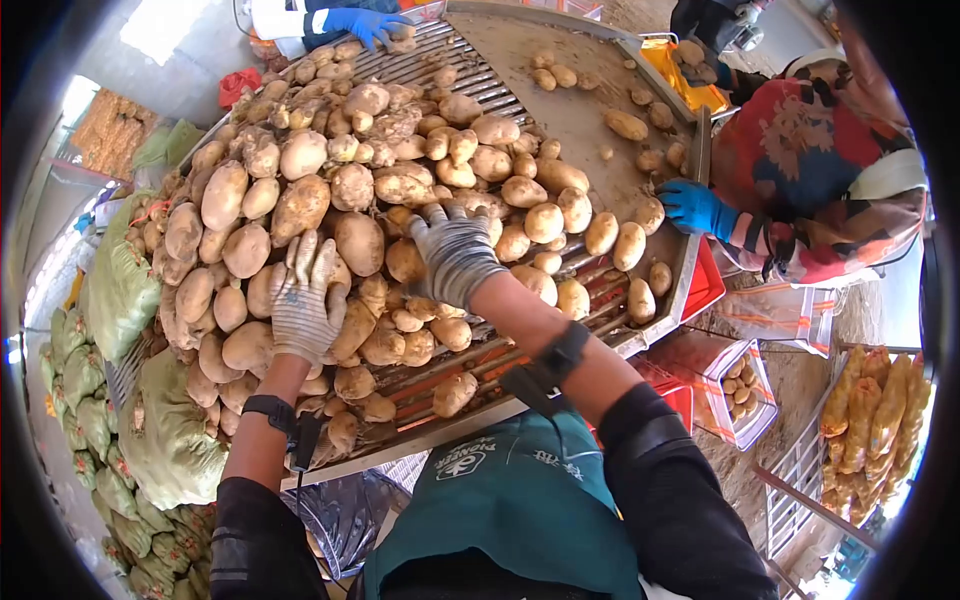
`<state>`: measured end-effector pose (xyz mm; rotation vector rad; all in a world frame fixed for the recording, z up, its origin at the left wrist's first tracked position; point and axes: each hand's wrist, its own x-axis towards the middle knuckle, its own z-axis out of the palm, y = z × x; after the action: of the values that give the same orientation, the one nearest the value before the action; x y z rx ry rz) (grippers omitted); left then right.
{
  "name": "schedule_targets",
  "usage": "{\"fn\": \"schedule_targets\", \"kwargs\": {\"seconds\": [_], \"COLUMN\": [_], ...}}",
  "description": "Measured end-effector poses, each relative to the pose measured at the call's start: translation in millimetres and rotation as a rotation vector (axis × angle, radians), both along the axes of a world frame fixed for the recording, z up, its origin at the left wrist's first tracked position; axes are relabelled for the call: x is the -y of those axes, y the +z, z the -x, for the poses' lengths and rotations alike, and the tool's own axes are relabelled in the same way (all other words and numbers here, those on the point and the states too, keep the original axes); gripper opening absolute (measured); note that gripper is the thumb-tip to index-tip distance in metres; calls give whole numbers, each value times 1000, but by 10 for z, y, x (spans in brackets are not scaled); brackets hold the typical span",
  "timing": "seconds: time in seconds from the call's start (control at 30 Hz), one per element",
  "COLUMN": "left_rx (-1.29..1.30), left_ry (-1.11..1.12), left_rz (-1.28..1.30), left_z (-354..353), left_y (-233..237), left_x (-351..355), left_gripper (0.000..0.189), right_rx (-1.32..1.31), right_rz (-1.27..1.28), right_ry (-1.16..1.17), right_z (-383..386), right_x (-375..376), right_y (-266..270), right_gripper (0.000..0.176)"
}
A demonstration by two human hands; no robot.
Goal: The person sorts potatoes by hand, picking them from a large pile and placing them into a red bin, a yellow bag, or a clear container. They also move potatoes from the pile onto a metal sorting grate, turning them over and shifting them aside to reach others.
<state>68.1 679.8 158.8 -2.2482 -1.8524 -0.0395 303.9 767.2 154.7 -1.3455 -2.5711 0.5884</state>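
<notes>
A large heap of potatoes covers the left and middle of a sorting table with a slatted metal top. My left hand, in a striped grey glove, lies on the near side of the heap with its fingers stretched out over the potatoes. To its right, my right hand rests on the heap in a matching glove, fingers spread and pointing away from me. Neither hand is closed round a potato, though the right fingertips are partly hidden among them. A single potato lies on the slats nearest me.
Across the table a blue-gloved hand touches a potato. At the right edge stands a person in a patterned top, with one blue glove near the rim. Green sacks stand left; a lined crate holds potatoes.
</notes>
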Motion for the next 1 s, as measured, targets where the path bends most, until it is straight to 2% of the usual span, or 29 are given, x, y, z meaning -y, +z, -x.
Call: {"fn": "schedule_targets", "kwargs": {"seconds": [0.07,0.13,0.27,0.33,0.37,0.47,0.5,0.6,0.63,0.73,0.77,0.87,0.9,0.97,1.0], "left_rx": [-5,3,36,21,28,53,36,33,32,16,18,9,18,11,9], "left_ry": [2,1,-16,-3,-13,-30,-14,-11,-16,-9,-5,-33,-36,-36,-38], "left_rz": [2,10,-26,-9,-14,-30,-18,-19,-16,-14,-17,-26,-24,-24,-28], "left_z": [-23,-18,41,26,24,49,39,38,43,52,49,29,4,0,11], "left_y": [21,29,-35,-12,-13,-37,-26,-26,-30,-47,-51,-46,-21,-8,-12], "left_x": [-3,-4,10,1,-2,-8,-9,-6,-2,-12,-5,-6,-1,-12,-21], "left_gripper": [61,61,61,61,60,60,60,60,60,61,61,61,60,58,58], "right_rx": [94,19,69,-26,-22,-32,-9,93,55,102,69,212,205,-58,-60], "right_rz": [72,53,13,11,89,99,71,17,2,103,88,212,210,153,148], "right_ry": [2,52,27,24,25,73,92,106,117,170,204,314,300,280,278], "right_z": [-22,-191,-465,-656,-701,-877,-919,-1016,-1052,-1079,-1043,-788,-796,-792,-813], "right_x": [-37,-35,95,215,249,353,410,544,568,506,447,179,123,47,69], "right_y": [-27,-133,-104,-102,-93,-216,-275,-334,-362,-265,-239,-197,-270,-388,-420], "right_gripper": [81,82,78,76,74,71,66,69,65,63,65,74,74,75,75]}}
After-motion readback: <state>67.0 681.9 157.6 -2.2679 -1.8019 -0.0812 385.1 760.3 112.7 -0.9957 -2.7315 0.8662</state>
